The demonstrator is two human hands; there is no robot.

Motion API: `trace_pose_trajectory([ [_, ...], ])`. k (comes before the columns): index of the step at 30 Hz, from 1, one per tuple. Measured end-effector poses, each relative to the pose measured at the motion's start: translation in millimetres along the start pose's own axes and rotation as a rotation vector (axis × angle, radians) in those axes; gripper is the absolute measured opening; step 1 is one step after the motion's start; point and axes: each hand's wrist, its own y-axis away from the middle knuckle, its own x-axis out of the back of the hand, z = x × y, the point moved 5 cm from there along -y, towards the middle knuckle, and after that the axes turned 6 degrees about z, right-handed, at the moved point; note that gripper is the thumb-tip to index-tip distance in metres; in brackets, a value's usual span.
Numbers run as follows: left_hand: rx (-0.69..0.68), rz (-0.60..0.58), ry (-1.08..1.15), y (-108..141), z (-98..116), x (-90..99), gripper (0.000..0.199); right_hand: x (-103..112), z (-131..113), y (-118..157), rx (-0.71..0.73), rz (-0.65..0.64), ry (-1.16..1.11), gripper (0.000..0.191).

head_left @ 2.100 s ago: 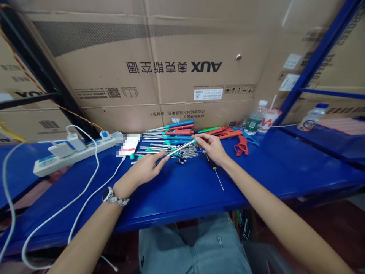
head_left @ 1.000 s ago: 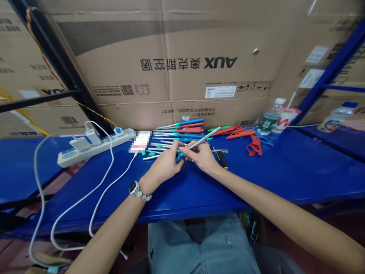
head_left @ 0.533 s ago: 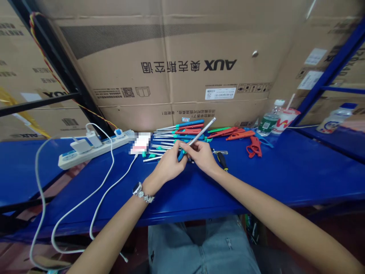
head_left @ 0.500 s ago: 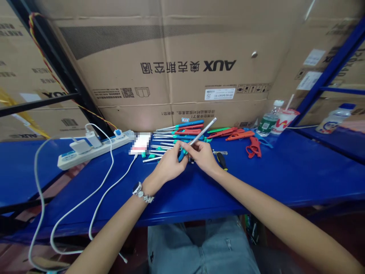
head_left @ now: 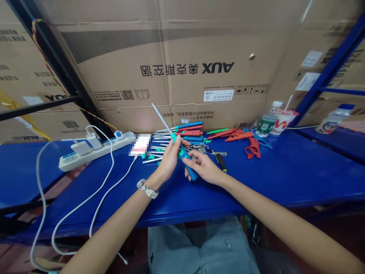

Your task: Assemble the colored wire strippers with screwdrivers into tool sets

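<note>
A long-necked gas lighter (head_left: pixel 191 173) with a blue handle, green parts and a silver tube is held above the table, its tube tip pointing up and to the left. My left hand (head_left: pixel 170 156) is closed round its upper handle, near the base of the tube. Lower down, my right hand (head_left: pixel 207 168) has its thumb and fingers closed on the blue handle. Behind both hands lie several similar lighters (head_left: pixel 189 133) with blue and red handles, their tubes pointing left. Red and orange handle shells (head_left: pixel 238 135) rest to the right of them.
A black-and-yellow screwdriver (head_left: pixel 221 161) lies right of my hands. Left are a blurred-out phone-like item (head_left: pixel 142 144) on a cable and a white power strip (head_left: pixel 68 161). A water bottle (head_left: pixel 266 123) and a cup (head_left: pixel 283 122) stand at the back right, before cardboard boxes (head_left: pixel 188 42).
The lighter has turned: its tube pointed up and right, now up and left. The handle now shows between my hands, and my right hand has moved from the tube to the handle.
</note>
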Motion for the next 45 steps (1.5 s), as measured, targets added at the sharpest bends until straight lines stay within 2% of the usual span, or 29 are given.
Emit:
trace_pose_trajectory([
  [3,-0.045,-0.033,-0.342,18.2,-1.3,17.7,0.047,11.4,-4.9,11.6,0.03,0.025,0.105,0.036],
  [6,-0.153,0.023,-0.709,42.6,6.3,41.9,0.053,20.5,-14.3,23.7,0.128,0.042,0.499,0.02],
  [9,-0.333,0.076,-0.746,62.5,17.8,53.4,0.057,17.7,-18.5,29.3,0.254,-0.023,0.903,0.018],
  [11,-0.419,0.049,-0.734,67.1,20.9,49.8,0.056,13.3,-16.3,28.3,0.305,-0.085,1.042,0.022],
  [13,-0.448,0.005,-0.76,63.1,19.6,40.8,0.055,10.8,-12.7,24.8,0.326,-0.13,1.115,0.023],
  [18,-0.381,-0.124,-0.854,36.1,6.4,14.7,0.052,13.2,-5.9,16.7,0.312,-0.155,1.081,0.029],
  [21,-0.346,-0.196,-0.903,22.6,-1.2,1.8,0.05,15.9,-3.7,15.1,0.292,-0.136,1.033,0.034],
  [25,-0.338,-0.245,-0.941,10.1,-3.1,-14.2,0.047,25.8,-7.3,17.1,0.319,-0.069,0.989,0.031],
  [27,-0.367,-0.258,-0.935,6.2,-0.2,-23.1,0.044,39.7,-12.3,20.8,0.334,0.037,0.952,0.024],
  [29,-0.419,-0.28,-0.919,4.7,3.4,-32.6,0.038,60.2,-16.7,27.4,0.308,0.202,0.958,0.018],
  [32,-0.546,-0.385,-0.873,8.8,5.9,-47.0,0.026,90.4,-17.4,41.3,0.157,0.432,1.115,0.022],
  [34,-0.624,-0.484,-0.838,14.8,3.2,-54.1,0.03,101.2,-14.8,49.1,0.037,0.487,1.245,0.032],
  [36,-0.641,-0.557,-0.83,19.6,-3.8,-56.8,0.036,103.4,-11.3,52.6,-0.052,0.471,1.325,0.038],
  [38,-0.615,-0.592,-0.838,22.1,-12.0,-56.0,0.034,100.5,-8.2,51.9,-0.108,0.431,1.345,0.038],
  [41,-0.559,-0.584,-0.823,22.0,-19.8,-50.8,0.029,94.9,-7.3,45.7,-0.137,0.418,1.289,0.042],
  [45,-0.538,-0.538,-0.811,18.5,-17.3,-40.6,0.03,89.1,-11.6,31.0,-0.1,0.501,1.093,0.041],
])
